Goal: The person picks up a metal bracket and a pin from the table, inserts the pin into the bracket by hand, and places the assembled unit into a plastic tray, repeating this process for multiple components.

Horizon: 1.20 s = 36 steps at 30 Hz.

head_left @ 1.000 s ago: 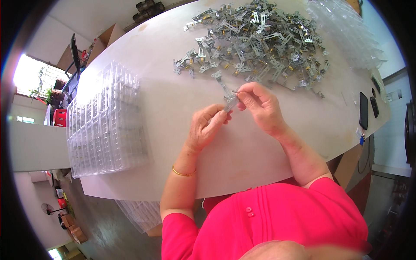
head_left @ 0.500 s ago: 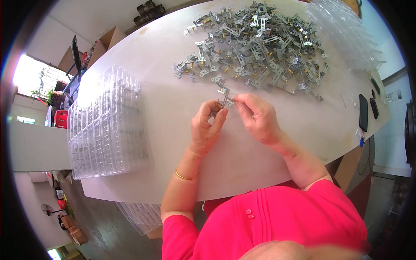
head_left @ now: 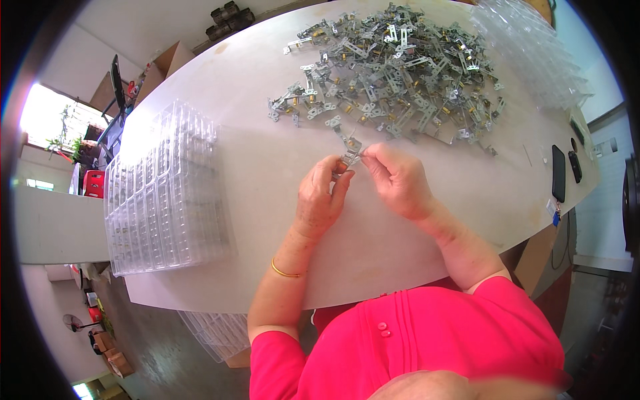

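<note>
Now the metal part (head_left: 351, 149) sits tilted between the hands, just off the near edge of the pile (head_left: 413, 73), showing a broader face than half a second ago, when it stood narrow and upright. The left hand (head_left: 319, 203) is closed on its lower end, thumb against fingers. The right hand (head_left: 405, 183), nearer the pile a second ago, has come down and back a little; its fingertips are narrow at the part's right edge, though I can't tell whether they pinch it. The pile itself looks unchanged. Left of it, the stacked clear trays (head_left: 163, 193) stand on the table (head_left: 267, 273), greyish patches showing through their compartments, too blurred to identify. More clear plastic trays, the far stack (head_left: 533, 60), lean right of the pile; what they hold, I can't make out.
</note>
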Tool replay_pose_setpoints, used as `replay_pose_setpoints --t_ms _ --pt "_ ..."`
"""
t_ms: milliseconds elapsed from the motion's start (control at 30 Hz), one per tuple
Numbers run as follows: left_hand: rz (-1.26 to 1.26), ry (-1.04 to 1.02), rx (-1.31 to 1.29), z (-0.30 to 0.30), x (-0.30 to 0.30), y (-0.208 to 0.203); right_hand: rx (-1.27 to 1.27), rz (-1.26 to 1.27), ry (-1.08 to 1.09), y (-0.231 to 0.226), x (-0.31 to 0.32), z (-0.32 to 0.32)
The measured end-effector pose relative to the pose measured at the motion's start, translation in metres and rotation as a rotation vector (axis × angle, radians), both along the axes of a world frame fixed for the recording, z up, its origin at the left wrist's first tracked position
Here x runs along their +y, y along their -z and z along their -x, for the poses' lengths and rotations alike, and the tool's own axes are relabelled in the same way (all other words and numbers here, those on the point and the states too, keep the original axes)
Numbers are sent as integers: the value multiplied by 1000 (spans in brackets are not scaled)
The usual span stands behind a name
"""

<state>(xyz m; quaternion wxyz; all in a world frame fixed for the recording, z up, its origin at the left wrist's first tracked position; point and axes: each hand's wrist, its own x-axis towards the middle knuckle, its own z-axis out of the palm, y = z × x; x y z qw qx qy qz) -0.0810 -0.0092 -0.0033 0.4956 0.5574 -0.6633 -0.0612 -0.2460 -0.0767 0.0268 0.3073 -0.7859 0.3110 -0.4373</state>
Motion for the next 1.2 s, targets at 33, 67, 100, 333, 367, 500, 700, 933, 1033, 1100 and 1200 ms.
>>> replay_pose_setpoints --t_ms 33,67,100,333,367,500,700,933,1033,1100,1200 --pt "0 -2 -1 0 0 1 -1 0 -2 1 -1 -1" --pt "11 -2 -9 -1 -1 3 -13 58 -66 3 -1 -2" --pt "22 -1 -18 -2 -2 4 -25 115 -128 5 -1 -3" --pt "-13 -241 124 -18 -2 -5 -3 -129 -13 -4 4 3" --pt "-109 -285 157 -23 -2 -4 -13 -131 -20 -2 4 2" --pt "-272 -379 108 -40 -2 -5 23 -134 -58 1 5 1" --pt "-274 -328 -27 -51 -1 1 31 -215 -100 11 8 -4" --pt "-224 -368 -44 -50 -3 5 53 -252 -149 16 13 -6" --pt "-298 -415 0 -49 -3 2 53 -273 -170 18 13 -7" --pt "-290 -460 -98 -50 -2 3 75 -268 -195 19 13 -7" --pt "-216 -496 -277 -52 -2 5 101 -224 -216 22 12 -9"
